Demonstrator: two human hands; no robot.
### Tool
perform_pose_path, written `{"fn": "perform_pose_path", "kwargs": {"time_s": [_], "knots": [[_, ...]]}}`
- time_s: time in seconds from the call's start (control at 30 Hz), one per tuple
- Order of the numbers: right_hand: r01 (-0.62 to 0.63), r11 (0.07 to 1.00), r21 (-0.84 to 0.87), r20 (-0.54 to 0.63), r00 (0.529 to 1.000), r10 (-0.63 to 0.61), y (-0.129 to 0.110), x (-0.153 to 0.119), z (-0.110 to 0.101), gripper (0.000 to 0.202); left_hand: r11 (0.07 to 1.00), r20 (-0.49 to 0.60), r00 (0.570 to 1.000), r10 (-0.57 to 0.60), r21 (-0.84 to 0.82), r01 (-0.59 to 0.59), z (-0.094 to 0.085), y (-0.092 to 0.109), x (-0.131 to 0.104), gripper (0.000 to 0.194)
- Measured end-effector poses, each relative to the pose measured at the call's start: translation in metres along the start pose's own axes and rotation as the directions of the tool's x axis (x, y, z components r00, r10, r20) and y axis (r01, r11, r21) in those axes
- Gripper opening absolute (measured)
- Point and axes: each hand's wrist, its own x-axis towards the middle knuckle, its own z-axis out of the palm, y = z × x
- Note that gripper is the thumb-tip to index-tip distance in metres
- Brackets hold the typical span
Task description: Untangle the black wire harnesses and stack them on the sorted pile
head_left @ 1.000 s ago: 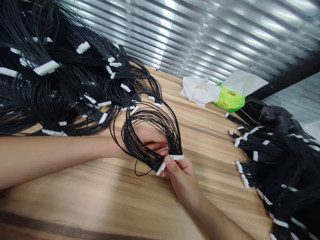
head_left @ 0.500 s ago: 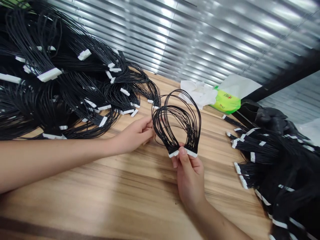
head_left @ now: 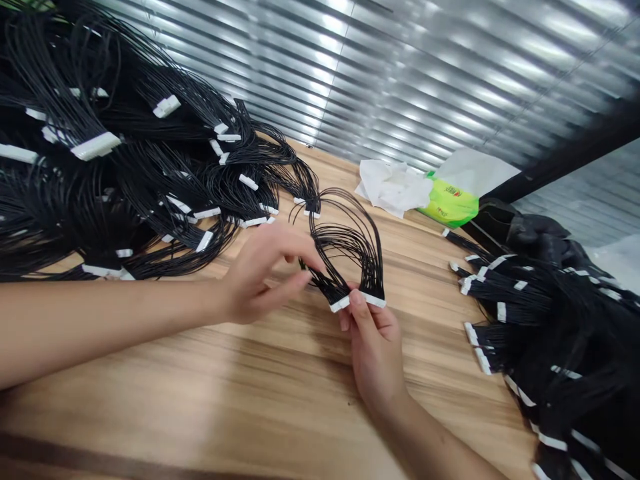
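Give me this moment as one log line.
right hand: holds wire bundle by white connectors | left hand: open, at bundle's edge, touch unclear

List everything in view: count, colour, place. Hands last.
Wire loop: one, black, centre
Loop plugs: two, white, at the loop's ends
Left wire pile: uncountable bundles, black with white plugs, left
Right wire pile: uncountable bundles, black and white, right
Tissue pack: one, yellow-green, back, right of centre
Crumpled tissue: count unclear, white, left of pack
White sheet: one, white, behind pack
Dark item: one, black, behind right pile, unidentified
Table: one, brown wood-grain, underneath
Ridged wall: one, silver, back
Dark beam: one, black, upper right
Left hand: one, bare, left of loop, contact unclear
Right hand: one, bare, pinching loop's ends
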Motion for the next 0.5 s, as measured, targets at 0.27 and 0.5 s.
{"fn": "perform_pose_path", "kwargs": {"time_s": [0.27, 0.5], "knots": [[0.002, 1.000, 0.017, -0.013, 1.000, -0.002, 0.0000, 0.0015, 0.0012, 0.025, 0.961, 0.191, 0.978, -0.088, 0.273, 0.034, 0.0025, 0.0007, 0.0016, 0.009], [0.009, 0.999, -0.049, -0.019, 1.000, -0.010, -0.0007, -0.0001, 0.0005, 0.029, 0.956, 0.165, 0.986, 0.003, 0.289, -0.051, 0.0017, -0.0026, 0.0019, 0.005]]}}
